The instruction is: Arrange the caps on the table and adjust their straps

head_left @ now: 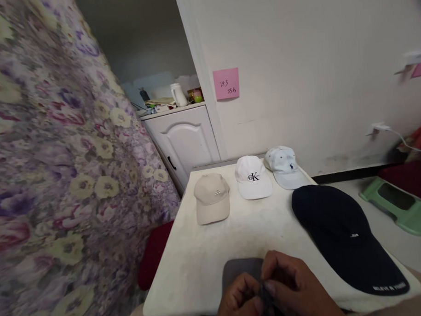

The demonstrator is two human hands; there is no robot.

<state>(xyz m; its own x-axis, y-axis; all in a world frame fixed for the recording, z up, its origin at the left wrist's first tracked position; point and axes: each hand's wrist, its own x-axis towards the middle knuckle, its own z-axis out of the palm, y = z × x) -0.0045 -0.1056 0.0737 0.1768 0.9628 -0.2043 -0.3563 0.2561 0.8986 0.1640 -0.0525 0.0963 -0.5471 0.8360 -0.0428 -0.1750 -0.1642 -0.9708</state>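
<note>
**A hidden pinch at the near edge**

The left hand [238, 302] and right hand [301, 288] are close together, fingertips nearly meeting, both apparently pinched on the grey cap [237, 270]. That cap lies at the near side of the table [187, 269], its brim pointing away from the person. Exactly which part the fingers grip cannot be told, since the knuckles cover it.

The likeliest trouble is a slip: the grip looks small and fine, so a little uneven pull could let one side go. Tugging towards the body could also drag the cap off the near edge, as little table lies behind it.

The navy cap [340, 232] is a second risk. It lies along the right edge and seems to overhang it, so a swing of the right elbow might knock it down. The beige cap [212, 199], white cap [254, 177] and pale blue cap [285, 167] sit farther back, probably safer.
</note>
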